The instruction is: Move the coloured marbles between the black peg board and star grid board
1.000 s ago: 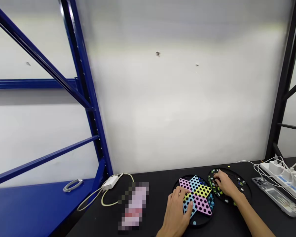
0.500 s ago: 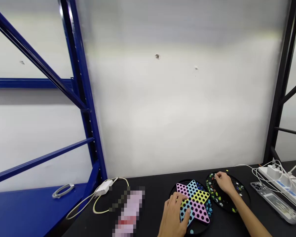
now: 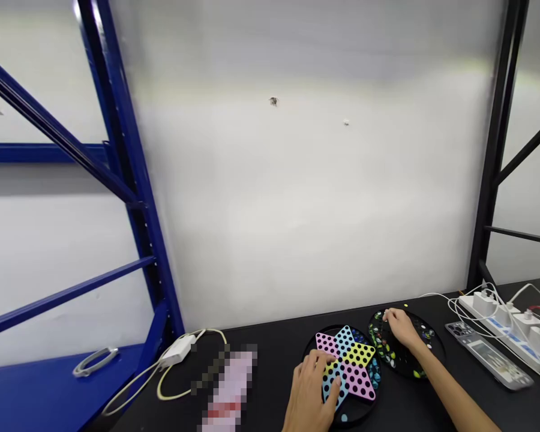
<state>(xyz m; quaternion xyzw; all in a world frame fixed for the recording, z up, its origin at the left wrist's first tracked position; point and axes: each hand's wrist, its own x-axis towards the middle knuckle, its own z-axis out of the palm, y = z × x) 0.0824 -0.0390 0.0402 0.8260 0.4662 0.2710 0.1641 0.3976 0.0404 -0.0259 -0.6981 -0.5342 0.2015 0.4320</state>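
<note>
My left hand [image 3: 309,390] lies with fingers and thumb spread over the left side of a star-shaped Chinese checkers board [image 3: 357,380], pink, blue and yellow with black dots. The board rests on a round black tray [image 3: 355,418]; blue glass pieces [image 3: 375,373] show beside its right points. To the right, my right hand [image 3: 400,326] is over a second round black tray [image 3: 438,358], its fingers curled together at the far left rim. Something whitish shows at the fingertips, too small to name. Green and yellow glass pieces [image 3: 386,349] lie in that tray.
A handheld device with a screen [image 3: 488,355] and a white power strip [image 3: 508,333] with plugs and cables lie at the right. Left of the trays are a white adapter [image 3: 179,350] and a pixelated pink item [image 3: 229,384]. A blue rack post [image 3: 137,150] stands left.
The camera view has turned slightly to the right, so everything sits further left. Both hands keep nearly the same places over the board and the right tray.
</note>
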